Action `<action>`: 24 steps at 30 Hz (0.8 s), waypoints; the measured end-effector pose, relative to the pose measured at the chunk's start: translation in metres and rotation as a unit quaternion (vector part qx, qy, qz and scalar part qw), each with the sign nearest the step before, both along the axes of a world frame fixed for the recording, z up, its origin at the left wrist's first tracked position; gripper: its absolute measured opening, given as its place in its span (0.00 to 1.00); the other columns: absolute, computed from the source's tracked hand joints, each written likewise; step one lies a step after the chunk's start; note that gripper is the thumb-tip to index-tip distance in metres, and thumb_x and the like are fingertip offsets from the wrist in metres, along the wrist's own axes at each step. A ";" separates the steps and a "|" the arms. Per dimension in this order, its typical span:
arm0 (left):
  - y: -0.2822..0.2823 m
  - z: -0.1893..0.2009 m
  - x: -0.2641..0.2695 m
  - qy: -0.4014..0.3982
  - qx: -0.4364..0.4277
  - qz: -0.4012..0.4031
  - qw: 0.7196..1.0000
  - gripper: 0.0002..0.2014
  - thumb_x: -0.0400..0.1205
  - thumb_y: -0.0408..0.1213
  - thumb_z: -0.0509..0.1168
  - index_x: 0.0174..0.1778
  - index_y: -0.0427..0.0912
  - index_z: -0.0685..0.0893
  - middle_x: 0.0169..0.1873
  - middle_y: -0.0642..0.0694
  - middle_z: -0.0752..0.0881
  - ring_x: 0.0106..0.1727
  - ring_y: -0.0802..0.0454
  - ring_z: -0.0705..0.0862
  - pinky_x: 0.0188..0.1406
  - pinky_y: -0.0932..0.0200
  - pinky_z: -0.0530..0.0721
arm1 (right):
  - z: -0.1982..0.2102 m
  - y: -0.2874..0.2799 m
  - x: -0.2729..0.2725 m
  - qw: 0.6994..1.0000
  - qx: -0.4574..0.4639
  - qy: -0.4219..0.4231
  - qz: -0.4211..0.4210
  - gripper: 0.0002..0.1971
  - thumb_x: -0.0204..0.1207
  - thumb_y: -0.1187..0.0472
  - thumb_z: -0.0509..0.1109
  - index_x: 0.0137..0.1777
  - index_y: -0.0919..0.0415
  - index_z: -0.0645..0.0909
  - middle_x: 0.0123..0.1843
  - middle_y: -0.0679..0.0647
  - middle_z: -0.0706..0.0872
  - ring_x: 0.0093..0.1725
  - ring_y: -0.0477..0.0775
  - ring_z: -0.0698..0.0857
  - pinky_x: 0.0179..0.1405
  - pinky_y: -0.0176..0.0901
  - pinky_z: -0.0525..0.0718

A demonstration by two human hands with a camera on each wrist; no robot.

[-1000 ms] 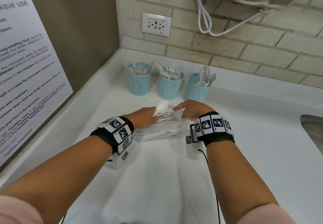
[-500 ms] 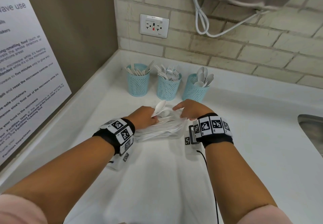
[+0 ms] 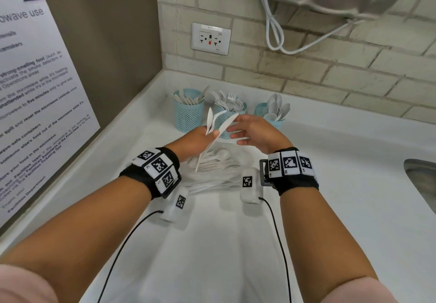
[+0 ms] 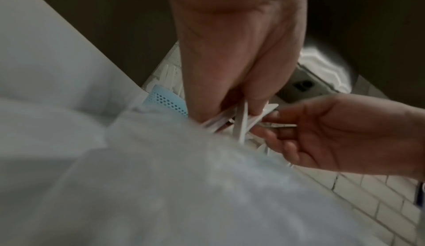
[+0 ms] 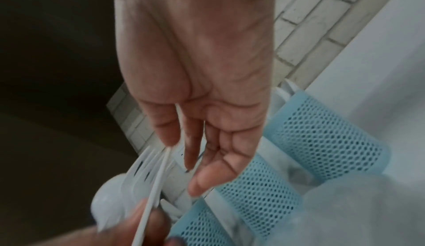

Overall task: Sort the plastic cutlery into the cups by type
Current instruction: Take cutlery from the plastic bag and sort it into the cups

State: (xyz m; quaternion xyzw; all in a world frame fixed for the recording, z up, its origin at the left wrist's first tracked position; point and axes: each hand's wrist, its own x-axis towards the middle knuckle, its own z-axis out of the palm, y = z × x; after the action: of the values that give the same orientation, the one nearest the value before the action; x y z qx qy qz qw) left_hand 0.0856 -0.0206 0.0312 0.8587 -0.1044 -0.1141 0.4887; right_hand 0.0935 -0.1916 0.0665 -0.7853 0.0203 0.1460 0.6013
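Observation:
Three blue mesh cups stand at the back of the counter: the knife cup (image 3: 188, 116), the fork cup (image 3: 241, 107) and the spoon cup (image 3: 260, 110). A pile of white cutlery (image 3: 217, 161) lies on the counter below my hands. My left hand (image 3: 212, 133) is raised in front of the cups and grips a few white pieces (image 3: 226, 123), a knife among them; they fan out in the left wrist view (image 4: 241, 121). My right hand (image 3: 238, 129) is right beside it, thumb and fingers (image 4: 287, 122) pinching a thin white piece at the bundle's end.
A steel sink (image 3: 422, 180) cuts into the counter (image 3: 330, 208) at the right edge. Behind the cups rises the brick wall with an outlet (image 3: 210, 38) and a hanging white cord (image 3: 271, 31). A printed poster (image 3: 35, 113) covers the left wall.
Both hands have lifted off the pile toward the cups. The left hand has carried a few pieces up with it, and the right hand has come to their tips.

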 end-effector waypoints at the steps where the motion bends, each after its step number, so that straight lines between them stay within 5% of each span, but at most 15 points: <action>1: -0.002 0.002 0.002 0.003 -0.016 0.006 1.000 0.17 0.88 0.45 0.52 0.60 0.38 0.80 0.57 0.40 0.82 0.56 0.47 0.79 0.62 0.53 0.74 | 0.003 0.005 0.001 1.000 0.028 -0.005 -0.007 0.10 0.84 0.61 0.59 0.60 0.58 0.79 0.44 0.52 0.84 0.41 0.49 0.83 0.40 0.38 0.80; 3: -0.005 0.004 0.004 0.020 -0.060 0.006 0.998 0.17 0.88 0.44 0.52 0.60 0.37 0.81 0.55 0.40 0.83 0.54 0.48 0.82 0.59 0.55 0.79 | 0.005 0.013 0.002 0.998 0.038 -0.041 -0.008 0.10 0.84 0.55 0.60 0.57 0.58 0.80 0.41 0.50 0.83 0.38 0.47 0.83 0.39 0.37 0.81; 6: -0.008 0.008 0.004 0.106 -0.211 0.009 0.972 0.18 0.88 0.41 0.52 0.65 0.33 0.78 0.51 0.38 0.86 0.45 0.52 0.86 0.41 0.63 0.87 | 0.000 0.021 0.005 0.993 0.008 -0.114 -0.008 0.06 0.82 0.60 0.64 0.51 0.60 0.82 0.39 0.51 0.84 0.34 0.46 0.82 0.33 0.34 0.80; 11: 0.003 0.004 0.003 0.258 -0.395 -0.025 0.881 0.14 0.88 0.37 0.51 0.61 0.37 0.80 0.48 0.40 0.90 0.46 0.45 0.90 0.51 0.52 0.88 | -0.007 0.019 0.013 0.994 0.039 -0.095 -0.035 0.05 0.81 0.66 0.65 0.47 0.60 0.82 0.38 0.54 0.86 0.35 0.50 0.81 0.34 0.39 0.79; 16: 0.006 -0.001 0.001 0.288 -0.392 -0.029 0.873 0.13 0.87 0.33 0.53 0.61 0.35 0.80 0.48 0.38 0.90 0.47 0.43 0.90 0.49 0.50 0.89 | -0.012 0.018 0.011 0.997 0.037 -0.071 -0.011 0.05 0.80 0.67 0.66 0.45 0.58 0.80 0.38 0.54 0.85 0.34 0.48 0.79 0.32 0.35 0.79; 20: 0.004 -0.004 0.000 0.287 -0.393 -0.015 0.873 0.13 0.87 0.34 0.53 0.59 0.34 0.80 0.46 0.39 0.91 0.46 0.44 0.91 0.48 0.49 0.89 | -0.014 0.017 0.010 0.997 0.043 -0.057 -0.015 0.04 0.80 0.67 0.66 0.51 0.61 0.80 0.39 0.54 0.83 0.32 0.46 0.79 0.29 0.31 0.80; 24: 0.004 -0.005 0.000 0.296 -0.388 -0.013 0.873 0.13 0.87 0.35 0.53 0.60 0.34 0.80 0.47 0.38 0.90 0.47 0.43 0.90 0.51 0.46 0.87 | -0.015 0.016 0.011 0.997 0.018 -0.053 -0.044 0.14 0.77 0.67 0.69 0.62 0.60 0.77 0.42 0.53 0.83 0.34 0.46 0.80 0.27 0.31 0.78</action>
State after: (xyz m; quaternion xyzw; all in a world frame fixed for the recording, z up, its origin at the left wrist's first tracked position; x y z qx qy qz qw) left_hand 0.0857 -0.0170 0.0266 0.5247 -0.0019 -0.3192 0.7892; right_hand 0.1049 -0.1761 0.0510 -0.7793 0.0203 0.0781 0.6214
